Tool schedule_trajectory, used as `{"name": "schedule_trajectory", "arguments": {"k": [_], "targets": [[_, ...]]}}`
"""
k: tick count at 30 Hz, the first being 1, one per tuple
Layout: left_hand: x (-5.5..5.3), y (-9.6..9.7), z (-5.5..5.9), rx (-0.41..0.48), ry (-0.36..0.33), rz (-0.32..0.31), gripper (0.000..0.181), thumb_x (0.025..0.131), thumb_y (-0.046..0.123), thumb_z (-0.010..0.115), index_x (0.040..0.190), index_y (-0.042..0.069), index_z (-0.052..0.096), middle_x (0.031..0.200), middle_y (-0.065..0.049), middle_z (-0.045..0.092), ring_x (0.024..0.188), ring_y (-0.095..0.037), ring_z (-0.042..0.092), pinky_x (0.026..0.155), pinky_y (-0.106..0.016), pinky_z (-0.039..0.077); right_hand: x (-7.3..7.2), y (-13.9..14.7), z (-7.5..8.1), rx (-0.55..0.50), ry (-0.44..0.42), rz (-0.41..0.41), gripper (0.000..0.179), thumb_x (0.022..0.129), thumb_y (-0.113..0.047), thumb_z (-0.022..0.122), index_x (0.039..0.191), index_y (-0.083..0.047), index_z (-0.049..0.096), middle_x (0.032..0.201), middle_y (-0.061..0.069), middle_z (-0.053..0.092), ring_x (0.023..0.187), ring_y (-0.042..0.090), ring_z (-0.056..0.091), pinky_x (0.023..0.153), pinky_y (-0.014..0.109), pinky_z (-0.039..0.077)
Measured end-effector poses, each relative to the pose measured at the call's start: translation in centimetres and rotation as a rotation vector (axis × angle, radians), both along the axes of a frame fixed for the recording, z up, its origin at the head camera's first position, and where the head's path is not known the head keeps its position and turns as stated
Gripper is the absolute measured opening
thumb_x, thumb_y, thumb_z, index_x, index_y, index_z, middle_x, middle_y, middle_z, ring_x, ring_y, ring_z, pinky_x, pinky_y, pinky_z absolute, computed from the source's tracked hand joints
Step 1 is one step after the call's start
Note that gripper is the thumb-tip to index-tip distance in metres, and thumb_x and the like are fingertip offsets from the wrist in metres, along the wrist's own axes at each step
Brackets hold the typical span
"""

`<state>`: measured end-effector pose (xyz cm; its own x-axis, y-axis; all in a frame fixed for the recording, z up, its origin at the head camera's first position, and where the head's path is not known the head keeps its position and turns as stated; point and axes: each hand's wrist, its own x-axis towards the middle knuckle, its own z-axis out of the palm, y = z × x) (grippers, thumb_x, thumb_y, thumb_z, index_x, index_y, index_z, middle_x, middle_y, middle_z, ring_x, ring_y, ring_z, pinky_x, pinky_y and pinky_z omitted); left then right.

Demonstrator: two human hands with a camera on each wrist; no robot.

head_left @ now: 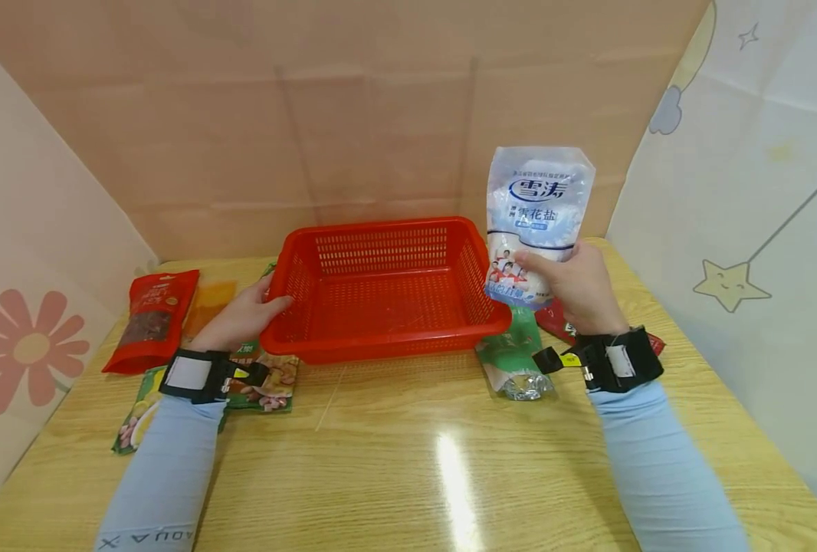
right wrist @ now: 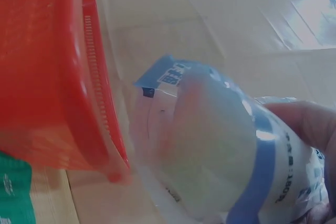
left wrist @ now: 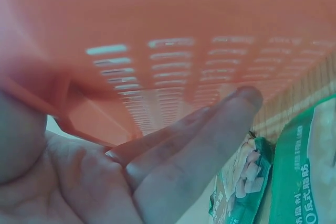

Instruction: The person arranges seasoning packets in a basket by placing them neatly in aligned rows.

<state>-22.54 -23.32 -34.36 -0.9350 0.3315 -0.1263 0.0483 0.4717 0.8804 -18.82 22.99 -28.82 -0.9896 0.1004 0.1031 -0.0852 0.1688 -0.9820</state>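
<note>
Right hand [head_left: 582, 282] pinches the white-blue pouch [head_left: 538, 195], held up beside the right end of the red basket [head_left: 381, 344], which the left hand [head_left: 241, 314] grips. It is better to squeeze softly and keep the basket steady.

You can drop in from above through the open top of the red basket [head_left: 381, 346]; its raised rim blocks you from the sides. Your left hand [head_left: 246, 310] takes up the left rim, packed in by the red bag [head_left: 149, 314], orange packet [head_left: 208, 303] and green packet [head_left: 270, 383]. On the right, the white pouch [head_left: 539, 192] in your right hand [head_left: 577, 284] overhangs the rim in the head view; the right wrist view shows a gap to the basket wall. Below, the green pouch [head_left: 515, 353] crowds that corner. Backdrop [head_left: 381, 115] limits you behind; front tabletop [head_left: 381, 445] gives passage.
</note>
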Motion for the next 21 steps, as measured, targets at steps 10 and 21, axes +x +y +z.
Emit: {"name": "schedule_trajectory", "arguments": {"k": [10, 21], "targets": [[-0.2, 0.0, -0.1, -0.014, 0.014, -0.004, 0.063, 0.106, 0.021, 0.048, 0.158, 0.01, 0.014, 0.131, -0.029, 0.054, 0.1, -0.038, 0.067, 0.079, -0.046, 0.058, 0.2, -2.2, -0.7, 0.015, -0.012, 0.053, 0.063, 0.087, -0.033, 0.078, 0.136, -0.008, 0.048, 0.125, 0.012, 0.061, 0.101, 0.026, 0.066, 0.08, 0.033, 0.058], [2.5, 1.4, 3.8, -0.242, 0.237, 0.127, 0.084, 0.103, 0.045, 0.047, 0.158, 0.003, -0.001, 0.152, -0.03, 0.03, 0.133, -0.05, 0.038, 0.102, -0.061, 0.04, 0.7, -4.0, -0.9, 0.006, 0.016, 0.108, 0.058, 0.087, -0.027, 0.079, 0.133, -0.006, 0.052, 0.122, 0.013, 0.063, 0.099, 0.027, 0.066, 0.081, 0.034, 0.058]]}}
